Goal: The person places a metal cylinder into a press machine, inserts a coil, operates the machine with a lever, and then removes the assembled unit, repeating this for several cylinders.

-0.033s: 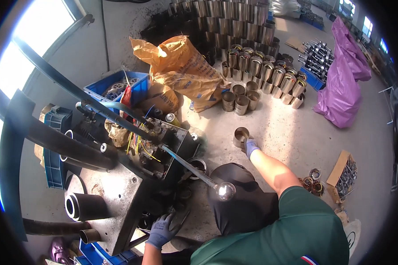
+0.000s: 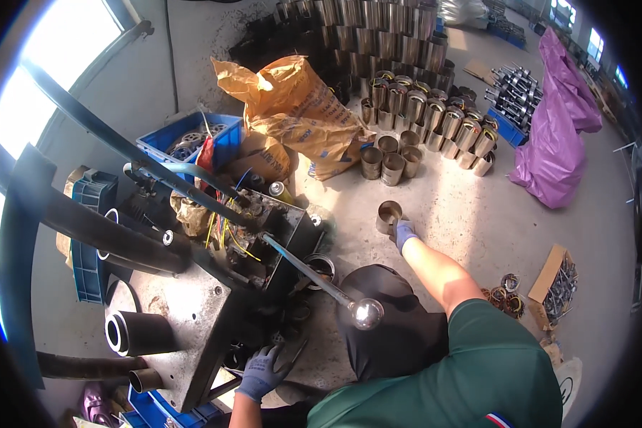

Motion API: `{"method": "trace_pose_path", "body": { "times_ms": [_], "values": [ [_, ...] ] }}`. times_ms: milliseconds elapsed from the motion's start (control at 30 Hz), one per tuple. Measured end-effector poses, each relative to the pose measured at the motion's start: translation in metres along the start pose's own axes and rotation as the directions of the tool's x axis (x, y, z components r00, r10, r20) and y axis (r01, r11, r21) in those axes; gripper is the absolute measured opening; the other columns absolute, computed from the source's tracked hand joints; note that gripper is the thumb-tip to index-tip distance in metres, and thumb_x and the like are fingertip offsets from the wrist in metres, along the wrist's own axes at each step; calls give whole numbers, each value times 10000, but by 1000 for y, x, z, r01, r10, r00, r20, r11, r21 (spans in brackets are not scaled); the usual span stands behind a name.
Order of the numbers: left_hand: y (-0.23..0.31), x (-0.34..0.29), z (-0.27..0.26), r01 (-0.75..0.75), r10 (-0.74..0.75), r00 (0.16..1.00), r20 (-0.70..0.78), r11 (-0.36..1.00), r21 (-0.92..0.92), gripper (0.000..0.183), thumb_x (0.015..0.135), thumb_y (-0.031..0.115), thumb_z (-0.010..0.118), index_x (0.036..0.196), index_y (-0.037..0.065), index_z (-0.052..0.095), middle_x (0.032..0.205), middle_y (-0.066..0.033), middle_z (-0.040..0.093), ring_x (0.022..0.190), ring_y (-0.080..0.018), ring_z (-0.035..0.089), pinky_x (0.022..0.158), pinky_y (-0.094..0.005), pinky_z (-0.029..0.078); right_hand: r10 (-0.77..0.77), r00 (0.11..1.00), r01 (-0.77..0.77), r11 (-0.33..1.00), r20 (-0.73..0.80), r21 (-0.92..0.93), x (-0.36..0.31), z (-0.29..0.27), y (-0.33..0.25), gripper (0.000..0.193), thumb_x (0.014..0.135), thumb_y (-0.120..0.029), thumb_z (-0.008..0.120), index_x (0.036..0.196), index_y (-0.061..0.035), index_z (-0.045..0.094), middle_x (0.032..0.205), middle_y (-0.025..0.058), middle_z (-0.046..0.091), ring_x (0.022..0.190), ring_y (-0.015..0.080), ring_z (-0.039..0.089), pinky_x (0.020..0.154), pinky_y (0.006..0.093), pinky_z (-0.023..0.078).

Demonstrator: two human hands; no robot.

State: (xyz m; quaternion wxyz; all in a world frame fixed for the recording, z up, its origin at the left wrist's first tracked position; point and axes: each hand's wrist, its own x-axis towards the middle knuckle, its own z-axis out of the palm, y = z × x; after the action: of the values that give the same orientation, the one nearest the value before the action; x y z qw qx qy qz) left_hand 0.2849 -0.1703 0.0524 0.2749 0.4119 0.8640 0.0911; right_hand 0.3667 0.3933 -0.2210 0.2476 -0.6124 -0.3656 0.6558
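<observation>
My right hand [image 2: 404, 234], in a blue-grey work glove, reaches forward and grips the near right side of a hollow metal cylinder [image 2: 387, 216]. The cylinder's round mouth faces up, and its inside looks bare. Beside the machine's lower right side, my left hand [image 2: 262, 372] is gloved too, its fingers apart and no object seen in it. Beyond the held cylinder, several similar open metal cylinders [image 2: 391, 170] stand grouped on the floor. The machine [image 2: 185, 314] is on my left, with a long lever [image 2: 314, 274] ending in a shiny ball knob [image 2: 366, 314].
Rows of metal cylinders with coiled wires [image 2: 435, 114] stand farther back. An orange-brown sack [image 2: 299, 114] sits behind the machine beside a blue crate [image 2: 225, 132]. Purple sheeting [image 2: 553, 157] covers things at right. A cardboard box of metal pins [image 2: 560, 285] and copper coils [image 2: 506, 292] lie right.
The whole view has shifted very slightly. My right hand keeps its grip on the metal cylinder, and my left hand stays beside the machine.
</observation>
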Motion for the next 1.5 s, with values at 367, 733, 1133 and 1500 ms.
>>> {"method": "trace_pose_path", "body": {
  "times_ms": [367,733,1133,1500],
  "values": [
    [-6,17,13,-10,8,999,40,999,38,669,903,520,704,1435,133,584,1362,-196,622,1227,-408,601,1036,-505,480,-97,987,72,981,131,183,109,84,-88,351,902,-251,687,1209,-95,621,1059,149,692,990,267,693,799,401,545],
    [13,16,-25,-173,186,972,-141,980,96,675,926,469,699,1490,142,522,1428,-160,587,1285,-376,573,1074,-498,464,11,516,836,214,857,-506,15,72,-77,389,908,-392,698,1084,-47,738,976,152,743,833,275,710,739,379,556],
    [5,-85,-116,-232,23,718,-696,950,-209,551,963,340,701,1439,91,583,1388,-205,604,1259,-387,598,1077,-473,482,621,11,828,-445,784,341,-412,117,-171,596,912,-472,664,1391,-120,629,1194,184,715,1128,356,676,1028,471,500],
    [-82,-131,-149,-913,-601,404,-690,-217,-346,652,1029,604,535,1288,13,626,1142,-119,741,1072,-254,686,1004,-403,523,-297,-749,646,-525,593,554,-680,264,-84,626,858,-266,760,1408,-51,551,1257,210,664,1238,367,601,1142,526,387]
  ]
}}
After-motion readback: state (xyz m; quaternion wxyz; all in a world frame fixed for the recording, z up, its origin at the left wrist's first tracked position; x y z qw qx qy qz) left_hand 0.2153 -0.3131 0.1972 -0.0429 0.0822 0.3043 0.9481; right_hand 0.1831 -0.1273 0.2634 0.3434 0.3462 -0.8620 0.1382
